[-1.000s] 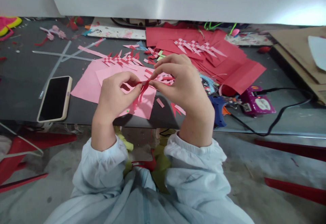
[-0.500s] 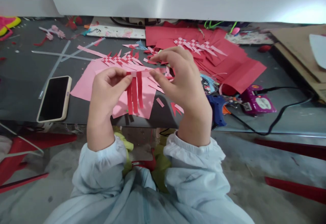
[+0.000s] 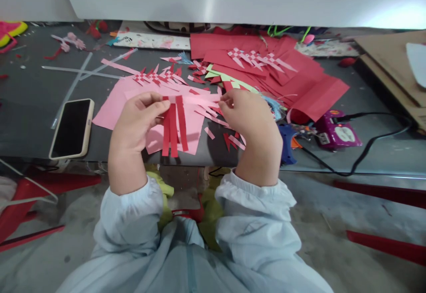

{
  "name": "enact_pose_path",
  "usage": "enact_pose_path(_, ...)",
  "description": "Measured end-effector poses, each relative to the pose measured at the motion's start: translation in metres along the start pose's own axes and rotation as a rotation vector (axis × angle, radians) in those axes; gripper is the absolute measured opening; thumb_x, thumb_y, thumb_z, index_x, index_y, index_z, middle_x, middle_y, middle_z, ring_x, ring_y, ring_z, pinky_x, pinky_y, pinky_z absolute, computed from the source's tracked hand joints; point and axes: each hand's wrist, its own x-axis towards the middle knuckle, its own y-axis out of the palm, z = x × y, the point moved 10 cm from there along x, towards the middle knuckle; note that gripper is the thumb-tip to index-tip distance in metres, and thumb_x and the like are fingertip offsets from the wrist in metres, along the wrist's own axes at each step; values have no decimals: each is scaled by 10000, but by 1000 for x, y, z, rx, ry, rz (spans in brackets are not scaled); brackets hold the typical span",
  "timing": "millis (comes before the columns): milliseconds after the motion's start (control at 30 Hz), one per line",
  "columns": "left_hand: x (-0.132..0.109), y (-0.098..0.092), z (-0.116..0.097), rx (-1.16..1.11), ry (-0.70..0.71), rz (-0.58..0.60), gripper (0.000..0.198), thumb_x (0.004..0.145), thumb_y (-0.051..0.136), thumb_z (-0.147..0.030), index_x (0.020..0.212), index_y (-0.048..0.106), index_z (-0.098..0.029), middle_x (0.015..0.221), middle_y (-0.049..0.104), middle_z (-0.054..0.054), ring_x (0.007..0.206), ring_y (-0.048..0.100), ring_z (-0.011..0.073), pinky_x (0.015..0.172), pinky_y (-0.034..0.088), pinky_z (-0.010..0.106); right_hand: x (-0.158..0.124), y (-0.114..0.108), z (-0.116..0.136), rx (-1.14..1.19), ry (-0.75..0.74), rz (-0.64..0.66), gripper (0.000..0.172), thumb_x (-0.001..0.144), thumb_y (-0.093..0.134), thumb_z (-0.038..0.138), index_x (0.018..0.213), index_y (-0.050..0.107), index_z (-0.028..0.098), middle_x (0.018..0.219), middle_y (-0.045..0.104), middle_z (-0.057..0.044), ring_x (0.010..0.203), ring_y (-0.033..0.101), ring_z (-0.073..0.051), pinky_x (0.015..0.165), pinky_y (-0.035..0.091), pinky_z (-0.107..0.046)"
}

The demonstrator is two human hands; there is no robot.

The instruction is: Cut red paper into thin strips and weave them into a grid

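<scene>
Between thumb and fingers, my left hand pinches the top of a small weave of red paper strips, which hang down side by side. A pink paper strip crosses their upper ends and runs to the right. At its far end my right hand is closed in a pinch, its fingertips partly hidden by the hand itself. Under the weave lie pink paper sheets. Behind them sit woven red-and-pink checkered pieces, and cut scraps lie near my right hand.
A phone lies at the left, near clear plastic sticks. Red paper sheets with more checkered pieces spread at the back right. A blue glue gun, a purple box with a black cable and cardboard are at the right.
My right hand has moved right and lower along the pink strip, its raised fingers now curled in. My left hand has shifted slightly left, and the red strips hang a little lower.
</scene>
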Motion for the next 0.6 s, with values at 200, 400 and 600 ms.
enact_pose_path(200, 13, 9, 23, 287, -15, 75, 92, 638, 737, -235, 638, 666, -177, 627, 614, 1, 546, 509, 94, 488, 405, 210, -2, 17, -1, -79, 12, 161, 374, 808, 463, 85, 1033, 756, 141, 1026, 757, -182, 956, 706, -361, 773, 525, -426)
enact_pose_path(400, 21, -9, 29, 527, 29, -83, 114, 668, 707, -292, 657, 665, -186, 590, 572, 1, 525, 478, 125, 469, 338, 251, -1, 25, -4, -101, 1, 170, 362, 846, 423, 139, 984, 759, 147, 1023, 766, -164, 931, 712, -346, 741, 507, -400)
enact_pose_path(600, 24, -22, 24, 886, 48, -209, 98, 705, 651, -291, 749, 685, -209, 754, 700, 53, 739, 639, 236, 674, 467, 350, 1, 32, -7, -93, -15, 187, 334, 826, 461, 147, 941, 775, 158, 989, 773, -155, 923, 716, -343, 745, 521, -408)
